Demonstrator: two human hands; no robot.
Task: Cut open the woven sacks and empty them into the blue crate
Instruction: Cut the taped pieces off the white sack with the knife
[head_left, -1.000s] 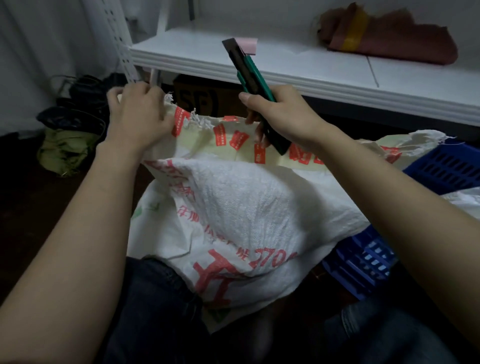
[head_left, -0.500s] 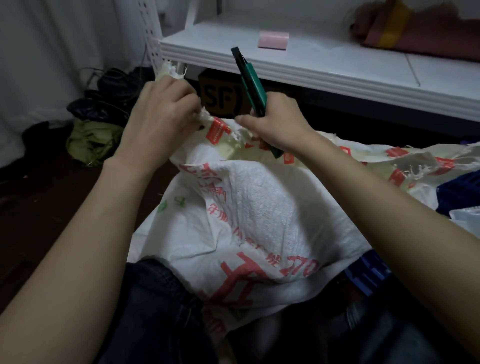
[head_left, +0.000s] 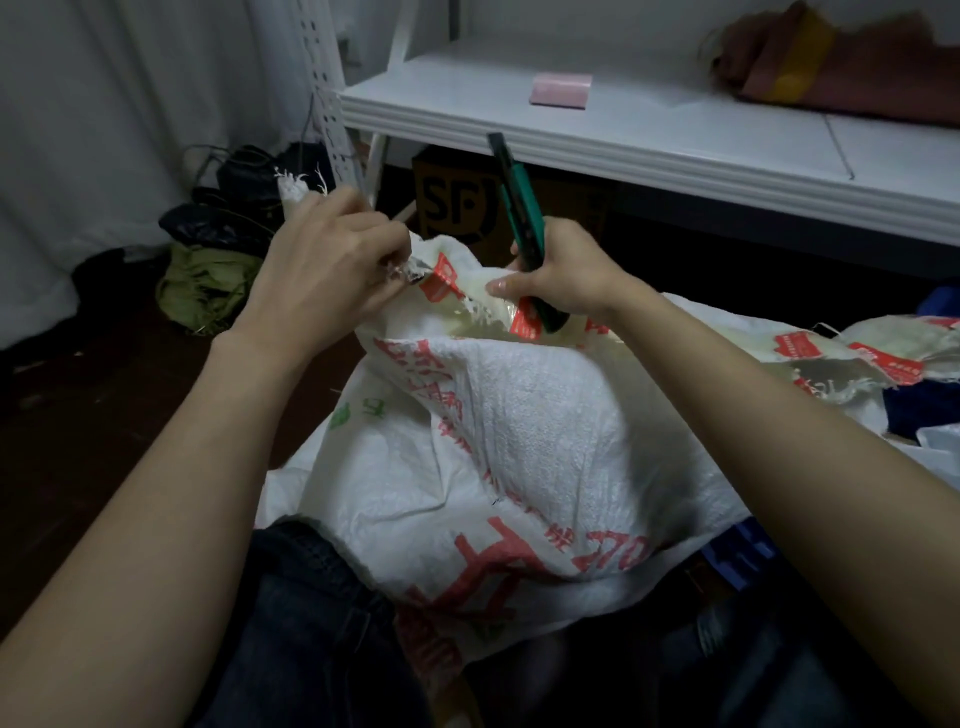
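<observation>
The left hand (head_left: 322, 270) now grips the sack's (head_left: 519, 441) frayed edge closer to the right hand (head_left: 563, 270) and its knife (head_left: 522, 208).

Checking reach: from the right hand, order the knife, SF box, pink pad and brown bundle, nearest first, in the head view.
1. Knife, gripped in the right hand.
2. SF box, just behind, under shelf.
3. Pink pad, on the shelf.
4. Brown bundle, far right.

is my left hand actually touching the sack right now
Touching. The head view shows the left hand with fingers curled round the frayed top edge of the sack; the right hand holds the knife.
</observation>
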